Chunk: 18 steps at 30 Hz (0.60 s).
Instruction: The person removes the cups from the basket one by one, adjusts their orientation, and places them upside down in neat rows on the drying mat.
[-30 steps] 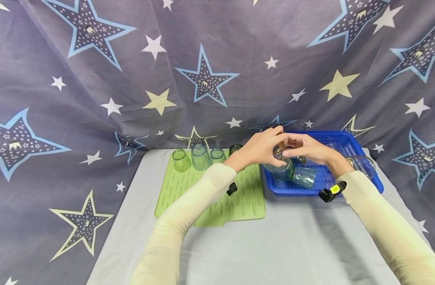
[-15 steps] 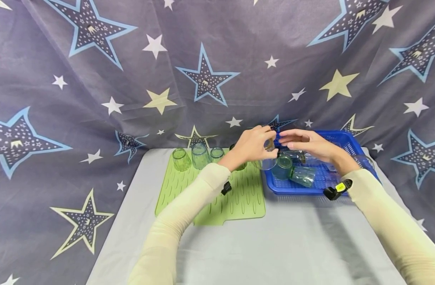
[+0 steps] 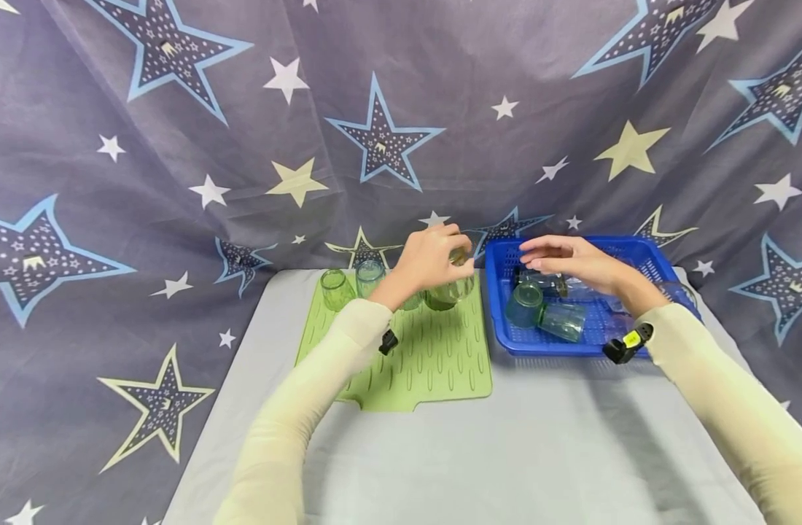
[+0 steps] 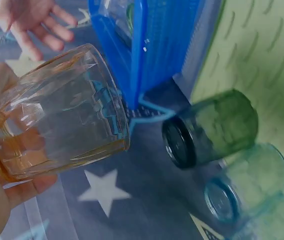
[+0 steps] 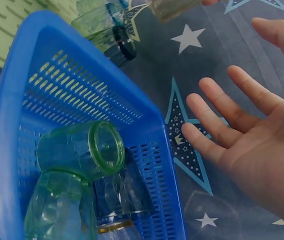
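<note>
My left hand [image 3: 434, 255] grips a clear, faceted drinking glass [image 4: 72, 117] with an amber tint at its base. In the head view it holds the glass over the back right part of the green ribbed drying mat [image 3: 440, 372]. Upside down along the mat's back edge stand a green glass [image 3: 337, 292], a blue glass [image 3: 371, 277] and others partly hidden behind the left arm. The dark green glass [image 4: 212, 130] is the nearest of them to the held glass. Over the blue basket [image 3: 574, 351], my right hand [image 3: 574, 264] is spread with nothing in it.
Inside the basket lie several glasses, among them two green ones, a tipped tumbler [image 3: 562, 321] and another glass [image 3: 524, 305]. The basket sits just right of the mat on the pale tablecloth [image 3: 506, 452]. A star-patterned curtain [image 3: 375, 65] hangs right behind both.
My left hand has carried the clear glass leftward from the basket to above the mat. The right hand has let go of it and stays over the basket.
</note>
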Available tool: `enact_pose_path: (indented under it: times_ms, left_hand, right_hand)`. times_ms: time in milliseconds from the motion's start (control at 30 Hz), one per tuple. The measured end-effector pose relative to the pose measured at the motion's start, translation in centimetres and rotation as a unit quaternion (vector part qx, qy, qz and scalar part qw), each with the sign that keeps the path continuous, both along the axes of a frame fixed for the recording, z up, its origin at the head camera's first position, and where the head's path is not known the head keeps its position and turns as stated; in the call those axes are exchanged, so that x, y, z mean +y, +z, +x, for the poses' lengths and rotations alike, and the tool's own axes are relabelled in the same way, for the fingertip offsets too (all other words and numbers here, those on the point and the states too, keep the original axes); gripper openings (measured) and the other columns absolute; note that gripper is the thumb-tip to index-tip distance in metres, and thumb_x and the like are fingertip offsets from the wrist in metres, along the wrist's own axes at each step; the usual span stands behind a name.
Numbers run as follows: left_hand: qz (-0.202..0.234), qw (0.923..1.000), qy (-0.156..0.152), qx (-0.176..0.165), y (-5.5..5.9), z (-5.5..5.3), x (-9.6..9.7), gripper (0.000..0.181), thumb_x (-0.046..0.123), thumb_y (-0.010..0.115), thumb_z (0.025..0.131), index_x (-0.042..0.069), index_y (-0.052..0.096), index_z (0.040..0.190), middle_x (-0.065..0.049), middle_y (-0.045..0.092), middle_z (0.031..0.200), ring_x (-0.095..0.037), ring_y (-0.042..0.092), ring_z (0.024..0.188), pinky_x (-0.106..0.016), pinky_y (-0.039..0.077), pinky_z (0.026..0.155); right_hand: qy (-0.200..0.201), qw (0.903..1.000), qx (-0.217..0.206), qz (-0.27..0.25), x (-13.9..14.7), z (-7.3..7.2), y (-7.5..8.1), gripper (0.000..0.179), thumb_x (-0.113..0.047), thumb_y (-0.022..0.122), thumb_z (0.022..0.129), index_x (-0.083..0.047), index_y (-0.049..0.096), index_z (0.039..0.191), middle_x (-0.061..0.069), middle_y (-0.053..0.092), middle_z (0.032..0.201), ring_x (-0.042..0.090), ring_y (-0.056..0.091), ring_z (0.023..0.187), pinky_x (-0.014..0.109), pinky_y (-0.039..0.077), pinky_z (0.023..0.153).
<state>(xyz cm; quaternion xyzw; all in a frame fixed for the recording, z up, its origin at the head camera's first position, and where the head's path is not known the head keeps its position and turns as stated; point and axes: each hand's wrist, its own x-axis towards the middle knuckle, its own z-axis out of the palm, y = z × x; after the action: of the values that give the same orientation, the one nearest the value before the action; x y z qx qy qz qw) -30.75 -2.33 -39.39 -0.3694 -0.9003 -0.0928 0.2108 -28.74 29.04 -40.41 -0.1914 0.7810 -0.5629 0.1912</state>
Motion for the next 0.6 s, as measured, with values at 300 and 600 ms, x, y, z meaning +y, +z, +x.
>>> enact_pose_path:
  times_ms: [300,600]
  left_hand:
    - [0.003,0.9989,0.046,0.000,-0.7,-0.2,-4.5,0.017,0.039,0.061,0.084,0.025,0.066,0.078,0.006,0.056,0.082,-0.012,0.052,0.069,-0.026,0.036,0.048]
    - [0.014,0.9966,0.078,-0.019,-3.0,0.2,-8.9,0.014,0.036,0.063,0.080,0.023,0.067,0.078,0.005,0.052,0.078,-0.014,0.046,0.064,-0.025,0.032,0.047]
  right_hand:
    - [-0.010,0.9949,0.021,0.098,0.1,-0.6,0.2,0.046,-0.019,0.068,0.098,-0.004,0.056,0.140,0.013,0.065,0.131,0.009,0.066,0.111,0.021,0.054,0.092]
    - [0.045,0.9644,0.063,0.253,0.5,-0.4,-0.7,0.056,-0.024,0.074,0.093,0.001,0.054,0.139,0.030,0.057,0.138,0.046,0.056,0.127,0.056,0.051,0.101]
